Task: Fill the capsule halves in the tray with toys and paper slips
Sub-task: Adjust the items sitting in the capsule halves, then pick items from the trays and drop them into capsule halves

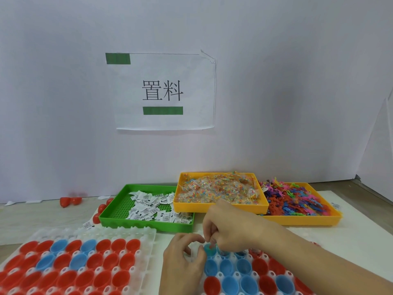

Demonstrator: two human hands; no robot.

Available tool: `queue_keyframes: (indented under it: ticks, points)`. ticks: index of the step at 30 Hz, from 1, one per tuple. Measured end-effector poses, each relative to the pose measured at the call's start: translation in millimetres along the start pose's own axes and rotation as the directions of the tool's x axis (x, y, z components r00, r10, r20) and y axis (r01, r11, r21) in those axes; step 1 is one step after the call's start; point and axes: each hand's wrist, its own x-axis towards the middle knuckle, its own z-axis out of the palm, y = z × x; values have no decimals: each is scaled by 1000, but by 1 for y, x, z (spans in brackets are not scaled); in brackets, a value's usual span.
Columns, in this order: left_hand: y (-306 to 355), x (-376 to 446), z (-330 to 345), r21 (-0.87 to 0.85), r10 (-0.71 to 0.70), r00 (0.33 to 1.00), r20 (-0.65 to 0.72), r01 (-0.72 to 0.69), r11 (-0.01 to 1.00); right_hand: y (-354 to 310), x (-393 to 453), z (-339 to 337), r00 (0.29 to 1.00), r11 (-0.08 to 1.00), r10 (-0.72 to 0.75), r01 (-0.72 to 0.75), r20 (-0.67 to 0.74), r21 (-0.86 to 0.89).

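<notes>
Blue capsule half in white tray, between both hands, right hand pinching something small above it, left hand curled beside

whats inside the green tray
Small white printed paper slips lie loose on the green tray's gridded floor, heaped toward its right; what lies under them is hidden.

Head camera, close, faces wall (hands low in frame).
</notes>
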Motion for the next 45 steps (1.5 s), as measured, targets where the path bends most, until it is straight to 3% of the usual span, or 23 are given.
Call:
queue_keyframes:
  ticks: [13, 32, 36, 45]
  points:
    - [2, 0, -1, -20, 0, 1000, 8, 0, 1000, -1, 4, 6, 999, 999, -6, 8, 39, -50]
    - [0, 1, 0, -21, -30, 999, 16, 30, 999, 2, 10, 17, 1000, 993, -4, 4, -8, -115]
    - [1, 1, 0, -49, -50, 999, 13, 51, 998, 5, 7, 11, 998, 995, -33, 27, -58, -97]
    - [5, 0, -2, -84, -132, 991, 11, 133, 988, -3, 40, 5, 950, 998, -50, 59, -308, 20]
